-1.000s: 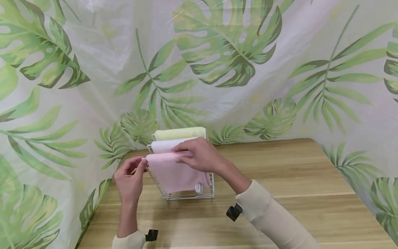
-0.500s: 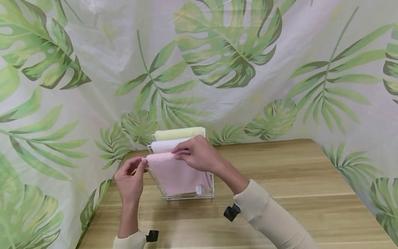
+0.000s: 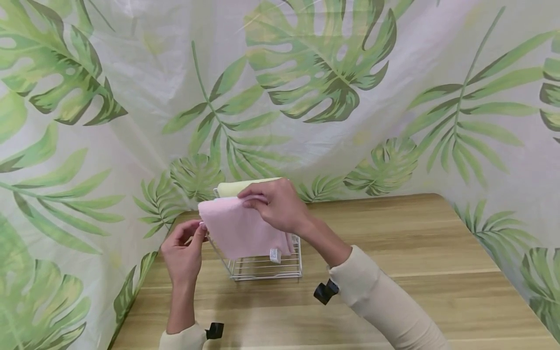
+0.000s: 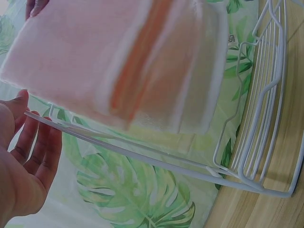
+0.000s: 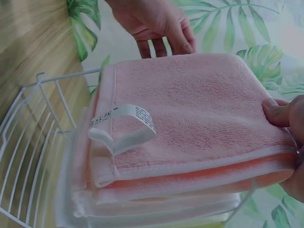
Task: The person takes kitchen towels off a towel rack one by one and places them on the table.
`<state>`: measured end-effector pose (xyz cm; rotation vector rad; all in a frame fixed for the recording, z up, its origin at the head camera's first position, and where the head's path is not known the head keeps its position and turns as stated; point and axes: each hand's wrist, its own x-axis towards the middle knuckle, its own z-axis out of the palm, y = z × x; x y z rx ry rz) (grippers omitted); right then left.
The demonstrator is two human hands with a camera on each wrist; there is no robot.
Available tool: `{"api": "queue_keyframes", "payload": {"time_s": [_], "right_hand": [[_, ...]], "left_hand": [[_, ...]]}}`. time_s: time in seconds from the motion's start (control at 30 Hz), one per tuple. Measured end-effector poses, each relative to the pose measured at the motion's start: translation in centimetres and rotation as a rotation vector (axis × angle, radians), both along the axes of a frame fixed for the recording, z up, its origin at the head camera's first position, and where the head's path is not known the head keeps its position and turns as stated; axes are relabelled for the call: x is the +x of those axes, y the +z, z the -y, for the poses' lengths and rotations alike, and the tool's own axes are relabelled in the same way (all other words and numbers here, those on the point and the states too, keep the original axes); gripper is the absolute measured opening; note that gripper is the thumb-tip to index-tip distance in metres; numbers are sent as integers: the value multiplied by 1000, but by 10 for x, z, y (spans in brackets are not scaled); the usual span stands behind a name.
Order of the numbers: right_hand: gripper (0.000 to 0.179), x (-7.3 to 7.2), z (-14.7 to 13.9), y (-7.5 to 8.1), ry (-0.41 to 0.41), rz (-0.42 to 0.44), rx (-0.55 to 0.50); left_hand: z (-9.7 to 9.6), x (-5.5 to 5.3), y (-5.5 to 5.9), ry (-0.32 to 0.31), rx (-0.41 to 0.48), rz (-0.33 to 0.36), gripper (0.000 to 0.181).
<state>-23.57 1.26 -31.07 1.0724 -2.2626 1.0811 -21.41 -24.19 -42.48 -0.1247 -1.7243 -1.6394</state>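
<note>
My right hand (image 3: 282, 204) pinches the top edge of a folded pink towel (image 3: 245, 231) between thumb and fingers. The towel hangs raised over the front of a white wire rack (image 3: 267, 277), with the rack's bottom wires showing below it. A white label (image 5: 123, 121) sticks out from its lower corner. With thumb and fingertips, my left hand (image 3: 183, 253) holds the tip of the rack's side wire (image 4: 95, 140). Behind the pink towel a yellow towel (image 3: 238, 186) hangs on the rack; a white towel (image 5: 166, 209) between them is mostly hidden in the head view.
The rack stands on a wood-grain table (image 3: 393, 272), toward its far left. Right behind the table hangs a leaf-patterned curtain (image 3: 323, 141), which also runs down along the left side.
The pink towel has risen with my right hand, up and slightly away from me, baring the rack's lower wires and covering the white towel. My left hand has stayed in place.
</note>
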Motion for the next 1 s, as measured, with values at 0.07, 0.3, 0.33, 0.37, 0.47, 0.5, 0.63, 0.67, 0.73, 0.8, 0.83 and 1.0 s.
{"api": "queue_keyframes", "payload": {"time_s": [0.07, 0.3, 0.33, 0.37, 0.47, 0.5, 0.63, 0.67, 0.73, 0.8, 0.83, 1.0], "right_hand": [[10, 1, -1, 6, 10, -16, -14], [11, 7, -5, 26, 45, -65, -69], [11, 8, -6, 28, 46, -75, -78], [11, 9, -7, 31, 49, -84, -87], [10, 13, -11, 38, 52, -111, -109], [10, 14, -12, 40, 53, -116, -115], [10, 18, -15, 49, 66, -118, -142], [10, 20, -16, 51, 67, -116, -149], [10, 23, -18, 56, 72, -109, -166], [11, 26, -19, 61, 77, -105, -185], [11, 27, -21, 64, 82, -106, -194], [10, 33, -28, 73, 87, -115, -226]], "left_hand": [[0, 1, 0, -15, 21, -5, 18], [0, 3, 1, -32, 30, -5, 17], [0, 3, 1, -28, 29, 2, 16], [0, 3, 1, -29, 34, 7, 16], [0, 2, 1, -19, 42, 30, 15], [0, 2, 1, -14, 44, 37, 14], [0, 2, 1, -11, 54, 43, 13], [0, 2, 0, -13, 58, 43, 13], [1, 2, 0, -15, 63, 48, 12], [1, 2, 0, 2, 53, 57, 11], [1, 2, 0, 15, 43, 64, 10], [2, 1, 0, 77, -14, 78, 8]]}}
